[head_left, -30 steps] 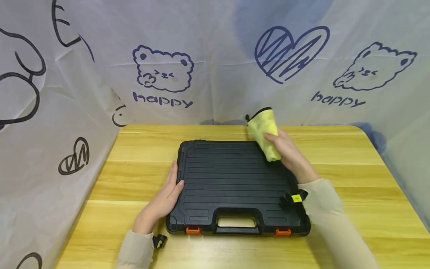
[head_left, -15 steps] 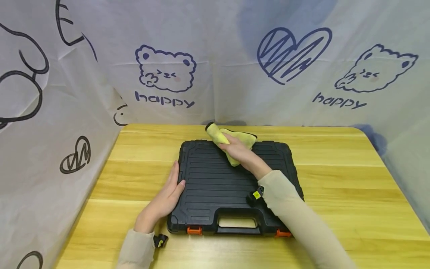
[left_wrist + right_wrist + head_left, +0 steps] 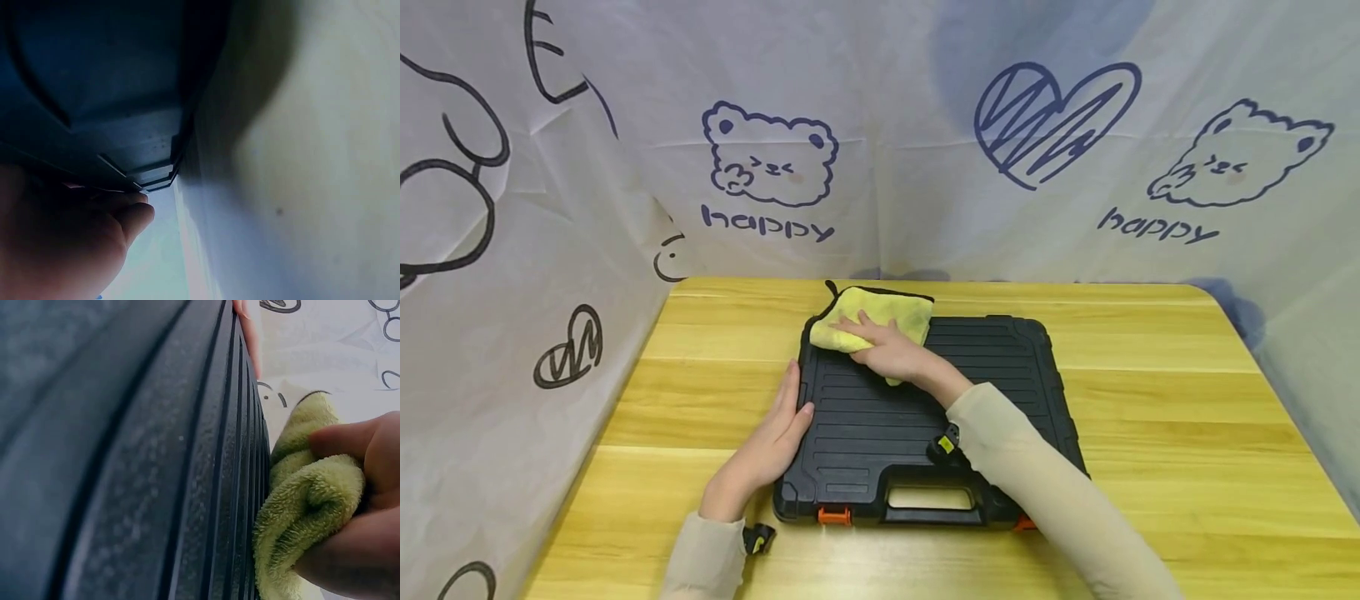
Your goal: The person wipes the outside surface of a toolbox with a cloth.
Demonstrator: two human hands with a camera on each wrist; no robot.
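Observation:
A black plastic tool case [image 3: 880, 425] with a ribbed lid and orange latches [image 3: 834, 516] lies flat on the wooden table, its handle toward me. Along its left side rests my left hand [image 3: 763, 450], fingers extended and thumb at the lid's edge. The left wrist view shows those fingertips [image 3: 134, 215] at the case's dark side. My right hand [image 3: 891, 350] presses a yellow cloth [image 3: 835, 329] with black edging onto the lid's far left corner. Seen from the right wrist, a thick fold of the cloth [image 3: 312, 494] sits between thumb and fingers.
The pale wooden table [image 3: 1180, 417] extends to both sides of the case. A white curtain [image 3: 917, 208] with drawn bears and hearts hangs behind the table and along its left. A small black device [image 3: 758, 537] is strapped at the left wrist.
My right hand has swept the cloth leftward along the far part of the lid, from the right corner to the left one. The cloth has spread flatter. My left hand stays at the case's side.

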